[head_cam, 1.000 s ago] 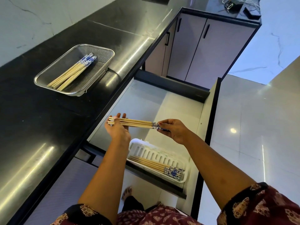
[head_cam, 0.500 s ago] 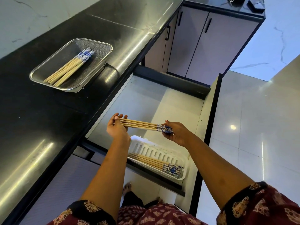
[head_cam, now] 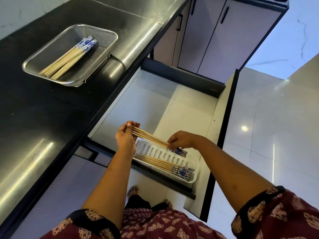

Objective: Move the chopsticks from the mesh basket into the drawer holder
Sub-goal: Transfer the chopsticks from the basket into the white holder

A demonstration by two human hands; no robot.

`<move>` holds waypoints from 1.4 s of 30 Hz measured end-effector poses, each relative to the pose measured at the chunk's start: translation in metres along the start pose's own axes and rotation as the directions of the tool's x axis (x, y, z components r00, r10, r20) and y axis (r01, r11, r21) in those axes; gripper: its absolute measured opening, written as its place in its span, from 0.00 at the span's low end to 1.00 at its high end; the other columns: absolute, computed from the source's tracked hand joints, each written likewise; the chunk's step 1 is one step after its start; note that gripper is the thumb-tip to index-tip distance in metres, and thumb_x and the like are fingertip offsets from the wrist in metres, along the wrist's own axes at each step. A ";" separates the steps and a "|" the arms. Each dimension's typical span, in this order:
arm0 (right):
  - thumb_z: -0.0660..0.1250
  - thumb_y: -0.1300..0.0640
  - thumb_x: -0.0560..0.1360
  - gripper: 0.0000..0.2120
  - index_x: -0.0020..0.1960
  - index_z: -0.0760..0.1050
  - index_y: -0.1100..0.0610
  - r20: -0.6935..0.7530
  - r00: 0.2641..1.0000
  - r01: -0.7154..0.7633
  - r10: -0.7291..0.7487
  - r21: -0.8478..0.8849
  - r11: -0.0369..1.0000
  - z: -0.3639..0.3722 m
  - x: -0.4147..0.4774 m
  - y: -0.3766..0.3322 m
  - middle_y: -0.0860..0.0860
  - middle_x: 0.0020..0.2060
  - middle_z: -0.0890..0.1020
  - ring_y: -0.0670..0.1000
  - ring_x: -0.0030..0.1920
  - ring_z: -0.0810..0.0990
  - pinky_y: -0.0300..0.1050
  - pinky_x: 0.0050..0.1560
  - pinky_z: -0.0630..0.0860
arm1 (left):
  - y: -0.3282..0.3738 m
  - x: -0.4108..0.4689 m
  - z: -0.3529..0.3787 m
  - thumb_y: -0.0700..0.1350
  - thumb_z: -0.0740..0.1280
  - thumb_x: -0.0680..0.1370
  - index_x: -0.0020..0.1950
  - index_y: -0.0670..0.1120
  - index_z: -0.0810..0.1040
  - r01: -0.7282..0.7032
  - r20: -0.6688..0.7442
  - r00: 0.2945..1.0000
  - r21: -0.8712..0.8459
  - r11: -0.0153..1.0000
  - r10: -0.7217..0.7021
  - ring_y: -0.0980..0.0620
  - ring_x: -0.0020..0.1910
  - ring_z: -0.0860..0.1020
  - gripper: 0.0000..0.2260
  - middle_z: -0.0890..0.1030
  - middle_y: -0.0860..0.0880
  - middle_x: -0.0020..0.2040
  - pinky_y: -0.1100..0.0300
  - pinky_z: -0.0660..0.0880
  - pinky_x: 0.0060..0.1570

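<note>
Left hand is centre frame, fingers curled round the plain tips of the held chopsticks. Right hand is just right of it, pinching the same bundle near the blue-patterned ends. So I read both hands as holding, neither wide.

The bundle runs down-right across the frame, tilted, over the far slotted wall of the white holder (I can't tell if the patterned ends touch that wall). The stored chopsticks lie flat inside the holder, patterned ends to the right. The holder sits at the near end of the open drawer, lower centre.

Upper left, the mesh basket sits on the black surface, well apart from the drawer. The basket chopsticks lie in it, patterned ends toward upper right.

Grey cabinet doors are at top centre and the glossy floor is on the right. I see a bare foot at bottom centre.
</note>
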State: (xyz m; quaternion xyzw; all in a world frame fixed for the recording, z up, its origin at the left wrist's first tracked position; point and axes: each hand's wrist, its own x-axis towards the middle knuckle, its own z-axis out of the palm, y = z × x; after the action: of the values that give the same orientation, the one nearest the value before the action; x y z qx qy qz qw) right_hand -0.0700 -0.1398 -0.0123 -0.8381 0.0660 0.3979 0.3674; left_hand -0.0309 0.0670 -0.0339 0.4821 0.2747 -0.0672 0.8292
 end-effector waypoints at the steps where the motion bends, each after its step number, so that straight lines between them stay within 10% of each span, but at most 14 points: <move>1: 0.67 0.57 0.76 0.17 0.62 0.77 0.63 -0.001 1.000 0.030 -0.030 -0.037 0.999 0.003 0.003 -0.006 0.58 0.58 0.80 0.54 0.55 0.78 0.46 0.57 0.73 | -0.002 0.000 0.000 0.39 0.59 0.81 0.45 0.43 0.77 0.007 0.007 1.000 0.005 1.000 -0.008 0.54 0.36 0.84 0.09 0.82 0.47 0.39 0.60 0.82 0.41; 12: 0.70 0.55 0.74 0.14 0.53 0.80 0.64 -0.067 0.995 0.043 -0.069 -0.326 0.944 0.036 0.021 -0.011 0.61 0.48 0.83 0.59 0.49 0.79 0.45 0.45 0.70 | -0.035 -0.013 -0.008 0.36 0.57 0.81 0.46 0.39 0.76 0.093 0.002 0.996 0.090 0.992 -0.093 0.57 0.32 0.83 0.09 0.80 0.44 0.40 0.61 0.81 0.41; 17: 0.70 0.55 0.74 0.08 0.46 0.80 0.61 -0.131 0.991 -0.033 -0.020 -0.391 0.920 0.048 0.023 -0.007 0.58 0.42 0.82 0.57 0.44 0.78 0.41 0.40 0.68 | -0.032 -0.010 -0.015 0.34 0.60 0.80 0.53 0.36 0.78 0.000 0.000 1.000 0.420 0.908 0.000 0.48 0.43 0.80 0.08 0.80 0.42 0.43 0.53 0.77 0.55; 21: 0.69 0.57 0.75 0.14 0.33 0.70 0.55 -0.158 0.987 -0.110 0.042 -0.455 0.884 0.061 0.027 -0.009 0.52 0.34 0.74 0.54 0.39 0.73 0.41 0.37 0.67 | -0.018 -0.001 -0.030 0.32 0.61 0.78 0.55 0.43 0.80 -0.202 0.114 0.978 0.705 0.679 0.172 0.54 0.46 0.79 0.12 0.81 0.48 0.47 0.64 0.75 0.54; 30: 0.63 0.63 0.76 0.07 0.52 0.78 0.59 -0.191 0.968 -0.237 0.162 -0.494 0.837 0.079 0.036 -0.005 0.57 0.49 0.79 0.57 0.52 0.80 0.45 0.50 0.74 | -0.018 0.006 -0.042 0.40 0.64 0.77 0.54 0.51 0.82 -0.620 0.651 0.759 0.731 -0.286 0.019 0.50 0.51 0.79 0.10 0.84 0.50 0.51 0.58 0.70 0.53; 42: 0.57 0.61 0.79 0.12 0.60 0.73 0.58 -0.253 0.967 -0.166 0.026 -0.549 0.820 0.092 0.037 -0.004 0.58 0.57 0.79 0.57 0.55 0.79 0.48 0.54 0.76 | -0.053 0.010 -0.035 0.36 0.68 0.75 0.60 0.51 0.79 -0.743 0.692 0.656 0.522 -0.419 -0.301 0.50 0.51 0.81 0.16 0.82 0.48 0.56 0.56 0.77 0.55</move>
State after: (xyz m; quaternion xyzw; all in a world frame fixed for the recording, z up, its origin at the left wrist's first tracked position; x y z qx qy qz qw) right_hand -0.0998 -0.0687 -0.0747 -0.9456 0.0304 0.3160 0.0717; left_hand -0.0565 0.0701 -0.0935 0.9211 -0.3294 -0.1931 0.0760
